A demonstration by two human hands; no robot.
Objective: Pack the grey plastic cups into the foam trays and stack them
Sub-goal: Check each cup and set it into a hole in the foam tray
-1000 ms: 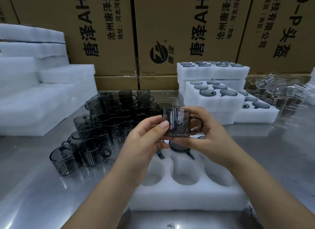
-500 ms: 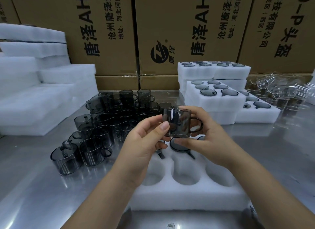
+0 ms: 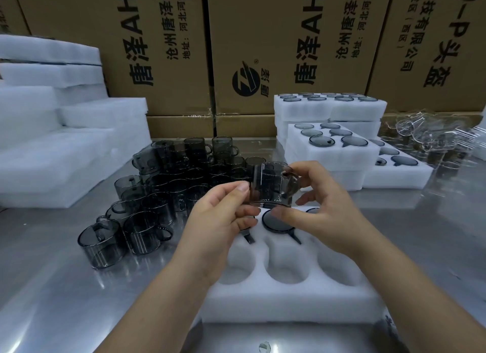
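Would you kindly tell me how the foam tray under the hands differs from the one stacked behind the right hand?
The near tray lies on the table; the stacked tray rests on another tray. The near tray's front three pockets are empty; the stacked tray's visible pockets all hold cups. Both are white foam.

Your left hand [image 3: 221, 216] and right hand [image 3: 323, 210] pinched a grey cup [image 3: 272, 185] above the foam tray [image 3: 289, 302]; loose cups [image 3: 157, 195] stood left of that tray.

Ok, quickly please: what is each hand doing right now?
Left hand: pinches the grey cup at its side.
Right hand: holds the same cup from the other side.
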